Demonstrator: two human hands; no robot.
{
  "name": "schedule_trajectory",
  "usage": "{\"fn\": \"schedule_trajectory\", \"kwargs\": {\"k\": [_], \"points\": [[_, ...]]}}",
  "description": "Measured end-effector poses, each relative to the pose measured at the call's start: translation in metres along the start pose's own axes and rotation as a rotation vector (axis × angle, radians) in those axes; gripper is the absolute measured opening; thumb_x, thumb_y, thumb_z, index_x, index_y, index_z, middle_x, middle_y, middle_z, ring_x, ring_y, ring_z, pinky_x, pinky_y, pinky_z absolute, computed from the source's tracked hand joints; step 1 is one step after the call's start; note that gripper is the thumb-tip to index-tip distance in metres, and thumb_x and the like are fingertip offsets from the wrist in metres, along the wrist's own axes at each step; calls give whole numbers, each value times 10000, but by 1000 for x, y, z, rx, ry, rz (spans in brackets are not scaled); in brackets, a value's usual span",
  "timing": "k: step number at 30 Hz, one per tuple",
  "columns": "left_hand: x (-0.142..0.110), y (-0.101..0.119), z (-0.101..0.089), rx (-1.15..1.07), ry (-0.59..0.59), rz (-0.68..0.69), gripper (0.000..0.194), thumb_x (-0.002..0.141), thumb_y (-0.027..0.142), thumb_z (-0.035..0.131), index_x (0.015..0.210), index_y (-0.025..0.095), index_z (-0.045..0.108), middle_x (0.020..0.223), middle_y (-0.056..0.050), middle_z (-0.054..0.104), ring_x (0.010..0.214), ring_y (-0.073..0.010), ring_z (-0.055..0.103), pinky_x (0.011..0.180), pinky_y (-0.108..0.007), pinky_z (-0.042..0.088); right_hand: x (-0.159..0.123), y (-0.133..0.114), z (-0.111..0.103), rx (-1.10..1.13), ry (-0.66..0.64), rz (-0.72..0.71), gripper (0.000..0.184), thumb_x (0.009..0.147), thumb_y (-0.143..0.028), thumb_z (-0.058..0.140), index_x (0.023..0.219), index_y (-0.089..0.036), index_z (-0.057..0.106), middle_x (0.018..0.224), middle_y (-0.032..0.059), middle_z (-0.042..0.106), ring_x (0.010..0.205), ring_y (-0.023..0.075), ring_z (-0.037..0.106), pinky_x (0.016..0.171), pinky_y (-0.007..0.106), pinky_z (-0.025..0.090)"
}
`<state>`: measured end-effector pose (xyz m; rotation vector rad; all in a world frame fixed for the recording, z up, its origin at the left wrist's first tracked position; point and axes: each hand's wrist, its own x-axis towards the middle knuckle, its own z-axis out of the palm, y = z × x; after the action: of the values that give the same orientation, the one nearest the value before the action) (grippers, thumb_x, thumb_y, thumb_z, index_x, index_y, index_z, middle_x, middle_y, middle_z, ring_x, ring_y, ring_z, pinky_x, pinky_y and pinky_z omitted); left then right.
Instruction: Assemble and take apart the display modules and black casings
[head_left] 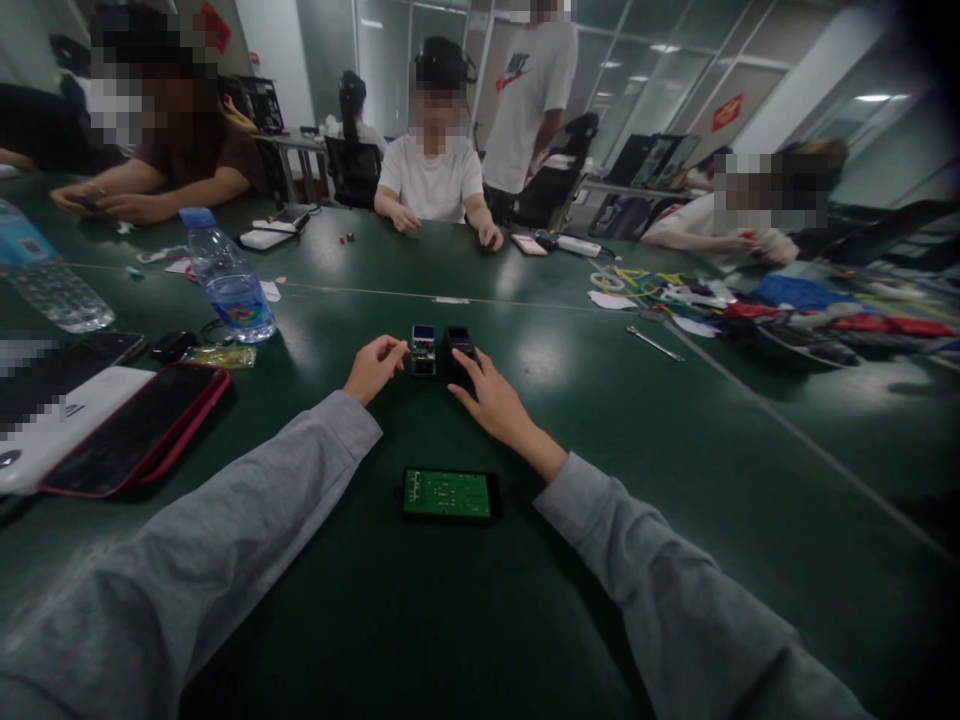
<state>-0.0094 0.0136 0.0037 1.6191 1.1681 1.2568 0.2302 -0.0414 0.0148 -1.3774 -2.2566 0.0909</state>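
My left hand (373, 365) is closed in a pinch, its fingertips right beside a small upright device (423, 350) with a little screen on top and exposed parts below. Whether the pinch holds some tiny piece I cannot make out. Stretched forward, my right hand (491, 397) has its fingers apart. Its fingertips rest at a small black case (458, 340), which stands just right of the device. Closer to me, a green circuit board (447, 494) lies in a shallow black housing (496, 496) on the dark green table (337, 580).
To the left are water bottles (234, 280), a phone (139, 425) with a red case, and a yellow packet (221, 356). A wrench (654, 343) and a heap of cables and tools (795, 310) lie to the right. Several people sit around the table; one person (431, 180) faces me.
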Motion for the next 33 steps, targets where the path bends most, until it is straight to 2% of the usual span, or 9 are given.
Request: {"fn": "schedule_trajectory", "kwargs": {"k": [4,10,13,17,22,25,29,33], "points": [[-2,4,3,11,-62,14,254,846,373,630,983,159,638,681,-7,593,553,-105,514,503,-228,396,-3,0,0,8,5,1,576,972,-415,437,1501,-268,264,1471,134,356,1258,309,488,998,500,473],[-3,5,3,-8,-211,19,455,715,374,775,1100,167,646,716,10,583,615,-108,531,593,-247,420,-3,0,2,0,7,-4,583,973,-383,425,1512,-262,238,1446,137,375,1230,300,508,984,485,485],[-2,1,2,15,-260,33,466,699,377,787,1101,181,656,703,19,561,598,-105,498,590,-251,396,-3,-1,2,-17,5,0,580,973,-380,417,1513,-270,235,1429,137,395,1210,301,522,966,488,495],[-1,-1,0,57,-251,49,414,726,390,761,1072,181,668,659,28,529,575,-107,461,570,-251,355,-2,-2,3,-64,12,3,573,974,-382,423,1505,-241,259,1407,156,409,1228,310,504,976,498,483],[-1,-1,1,57,-257,32,400,724,385,757,1055,181,665,621,37,519,550,-111,445,563,-253,336,2,0,5,-145,72,14,647,933,-434,517,1499,-235,275,1525,185,226,1382,383,304,1035,576,404],[-1,-1,2,63,-260,35,401,724,388,755,1056,183,661,626,34,534,553,-113,456,565,-252,337,5,-1,6,-119,44,25,641,938,-436,503,1499,-229,272,1522,194,235,1344,382,376,1011,562,437],[-1,-3,2,83,-259,48,417,727,409,753,1063,183,654,631,35,543,561,-113,472,576,-252,355,5,-3,5,-88,23,60,566,975,-352,396,1502,-194,264,1499,206,283,1235,358,511,932,505,515],[-1,-2,2,83,-257,61,409,734,405,748,1066,185,655,638,30,548,564,-112,478,574,-250,359,3,-3,7,-90,44,60,556,971,-344,385,1495,-186,285,1493,200,299,1234,362,511,932,500,519]]}}
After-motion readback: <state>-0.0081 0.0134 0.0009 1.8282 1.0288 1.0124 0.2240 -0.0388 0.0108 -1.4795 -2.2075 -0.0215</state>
